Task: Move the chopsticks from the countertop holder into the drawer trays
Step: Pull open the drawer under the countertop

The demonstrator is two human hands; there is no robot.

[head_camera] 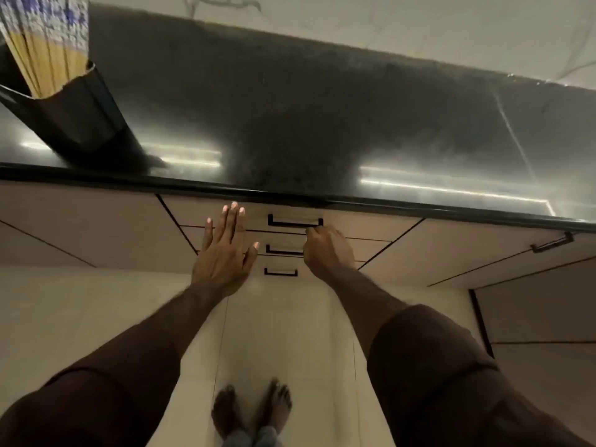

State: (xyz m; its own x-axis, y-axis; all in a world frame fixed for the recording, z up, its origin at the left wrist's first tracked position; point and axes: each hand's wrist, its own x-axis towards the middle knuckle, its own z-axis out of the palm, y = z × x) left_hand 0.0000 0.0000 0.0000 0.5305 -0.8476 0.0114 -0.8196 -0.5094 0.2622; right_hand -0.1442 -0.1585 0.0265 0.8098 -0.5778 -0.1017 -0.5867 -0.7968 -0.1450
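Chopsticks (48, 53), yellow, stand in the black countertop holder (77, 114); right hand (325, 250) curls by the top drawer's black handle (295, 221), grip unclear; left hand (225, 250) spread flat.

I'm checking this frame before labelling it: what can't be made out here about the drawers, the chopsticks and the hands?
- Drawer trays: head view; all three drawers are closed, the top drawer included.
- Chopsticks: blurred, cut off by the top and left edges; count unclear.
- Holder: left side cut off by the frame edge.
- Right hand: curled fingers sit by the top handle; actual grip unclear.
- Left hand: contact with the drawer front unclear.
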